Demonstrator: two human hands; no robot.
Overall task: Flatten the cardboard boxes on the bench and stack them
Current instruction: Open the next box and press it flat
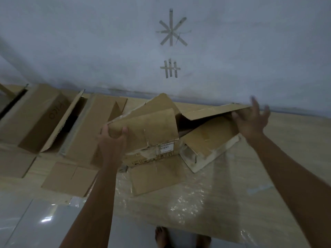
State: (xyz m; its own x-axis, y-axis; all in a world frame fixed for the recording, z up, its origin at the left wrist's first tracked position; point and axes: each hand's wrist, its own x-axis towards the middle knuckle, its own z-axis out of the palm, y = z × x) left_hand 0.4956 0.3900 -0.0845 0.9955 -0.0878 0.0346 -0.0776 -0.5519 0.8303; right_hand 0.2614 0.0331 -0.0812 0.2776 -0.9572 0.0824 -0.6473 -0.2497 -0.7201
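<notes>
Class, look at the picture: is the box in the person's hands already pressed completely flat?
No: the box gapes open, its flaps raised, while the left hand grips one flap.

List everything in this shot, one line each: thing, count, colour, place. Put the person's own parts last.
Worn box: one, brown, bench centre, flaps open, partly collapsed.
Open boxes: two, brown, bench left, lying on their sides.
Flat cardboard pieces: at least two, brown, front left of bench.
Plastic sheet: one, clear, over the bench top.
Bench: one, light wood grain.
Tape marks: two, grey, on the white wall.
Floor tiles: pale grey, below the bench.
Foot: one, bare, bottom centre.
Left hand: grips the near-left flap.
Right hand: fingers spread, at the long right flap's end.
</notes>
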